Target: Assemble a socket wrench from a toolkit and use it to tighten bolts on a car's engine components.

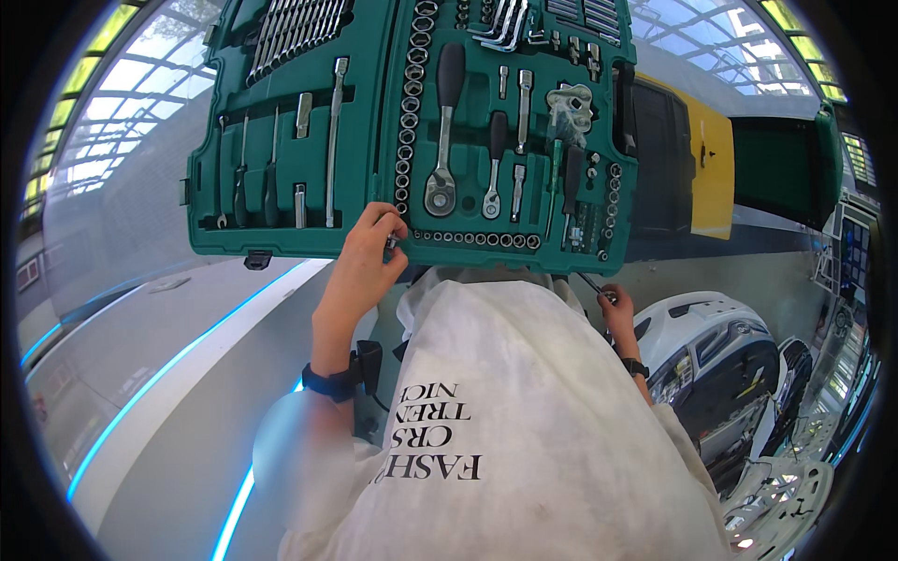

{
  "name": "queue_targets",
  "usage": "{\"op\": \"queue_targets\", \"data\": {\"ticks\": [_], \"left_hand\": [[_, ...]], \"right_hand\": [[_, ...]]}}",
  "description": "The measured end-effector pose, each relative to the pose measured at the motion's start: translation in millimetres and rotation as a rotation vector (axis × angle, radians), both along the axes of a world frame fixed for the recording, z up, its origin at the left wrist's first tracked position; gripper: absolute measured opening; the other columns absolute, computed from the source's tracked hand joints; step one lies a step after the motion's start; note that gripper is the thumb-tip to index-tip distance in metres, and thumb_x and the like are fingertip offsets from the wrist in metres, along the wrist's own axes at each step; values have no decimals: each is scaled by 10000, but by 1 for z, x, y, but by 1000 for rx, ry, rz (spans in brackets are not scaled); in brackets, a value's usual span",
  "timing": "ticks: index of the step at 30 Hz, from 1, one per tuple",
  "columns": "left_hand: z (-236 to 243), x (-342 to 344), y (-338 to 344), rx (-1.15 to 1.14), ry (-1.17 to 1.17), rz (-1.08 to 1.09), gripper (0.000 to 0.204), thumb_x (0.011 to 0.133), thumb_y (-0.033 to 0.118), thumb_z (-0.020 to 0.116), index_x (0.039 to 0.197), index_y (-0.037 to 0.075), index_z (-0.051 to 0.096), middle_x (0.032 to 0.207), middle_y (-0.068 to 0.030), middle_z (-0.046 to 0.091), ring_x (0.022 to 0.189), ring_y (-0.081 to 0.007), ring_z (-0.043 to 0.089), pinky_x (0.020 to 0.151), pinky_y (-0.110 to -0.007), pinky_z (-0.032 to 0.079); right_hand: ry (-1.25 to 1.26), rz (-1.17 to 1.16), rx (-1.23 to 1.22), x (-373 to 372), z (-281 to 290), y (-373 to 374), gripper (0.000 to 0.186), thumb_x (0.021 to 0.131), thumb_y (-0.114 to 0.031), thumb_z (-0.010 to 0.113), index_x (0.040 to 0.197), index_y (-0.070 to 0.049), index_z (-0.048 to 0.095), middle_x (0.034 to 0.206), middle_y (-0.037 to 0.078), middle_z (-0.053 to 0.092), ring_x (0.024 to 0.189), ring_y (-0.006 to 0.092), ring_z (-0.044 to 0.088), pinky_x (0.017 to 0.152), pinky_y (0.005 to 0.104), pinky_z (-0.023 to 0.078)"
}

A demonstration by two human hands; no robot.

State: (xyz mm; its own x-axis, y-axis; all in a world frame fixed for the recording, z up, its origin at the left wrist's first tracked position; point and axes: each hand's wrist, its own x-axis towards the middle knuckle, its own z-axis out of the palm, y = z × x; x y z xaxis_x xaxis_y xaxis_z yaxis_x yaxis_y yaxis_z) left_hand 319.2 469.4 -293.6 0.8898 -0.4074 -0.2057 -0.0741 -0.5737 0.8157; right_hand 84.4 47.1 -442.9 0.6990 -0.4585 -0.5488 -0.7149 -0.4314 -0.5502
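An open green socket-set case [360, 187] lies in front of me. At its front edge, by the lower end of the column of sockets [406, 135], my left hand [363, 266] is closed, pinching a small metal socket [391, 241]. Lower right, just past the case's front edge, my right hand [618, 316] is closed round a slim metal tool [599, 288]; its far end passes under the case edge, so its kind is unclear. A large ratchet [445, 131] and a smaller ratchet [496, 164] sit in their moulded slots.
Combination wrenches [297, 35] and an extension bar [335, 140] fill the case's left half. Hex keys [508, 23] lie at its top. To the right stand a yellow-edged vehicle door [713, 168] and white car door panels [720, 365]. A white ledge with blue light strips [140, 402] runs along the left.
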Motion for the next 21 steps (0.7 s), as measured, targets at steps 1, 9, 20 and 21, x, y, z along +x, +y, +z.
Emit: {"op": "queue_targets", "data": {"ticks": [1, 9, 20, 21], "left_hand": [[-3, 0, -1, 27, -13, 15, 161, 740, -68, 546, 897, -30, 544, 948, -134, 513, 726, -259, 577, 675, -352, 468], [-16, -2, -4, -17, -11, 151, 170, 718, -76, 597, 877, -21, 619, 883, -115, 569, 702, -221, 608, 655, -316, 501], [-20, 2, -14, 217, -174, 133, 152, 702, -45, 621, 848, -24, 657, 862, -117, 593, 712, -269, 615, 668, -351, 493], [-21, 2, -15, 247, -170, 118, 155, 705, -42, 620, 854, -22, 660, 866, -117, 592, 733, -279, 615, 683, -361, 490]], "right_hand": [[-51, 28, -19, -2, -4, -1, 224, 764, -137, 645, 960, -34, 616, 698, 75, 583, 576, 144, 523, 558, 292, 429], [-39, 36, -9, 14, 24, 13, 242, 763, -145, 639, 981, -42, 618, 753, 100, 609, 640, 177, 539, 622, 310, 448], [-281, -70, -332, 15, 115, -13, 127, 818, -132, 620, 878, -22, 640, 702, 5, 594, 576, 71, 450, 527, 236, 360], [-284, -74, -341, 21, 128, -14, 127, 818, -132, 620, 878, -22, 640, 702, 5, 594, 576, 71, 450, 527, 236, 360]]}}
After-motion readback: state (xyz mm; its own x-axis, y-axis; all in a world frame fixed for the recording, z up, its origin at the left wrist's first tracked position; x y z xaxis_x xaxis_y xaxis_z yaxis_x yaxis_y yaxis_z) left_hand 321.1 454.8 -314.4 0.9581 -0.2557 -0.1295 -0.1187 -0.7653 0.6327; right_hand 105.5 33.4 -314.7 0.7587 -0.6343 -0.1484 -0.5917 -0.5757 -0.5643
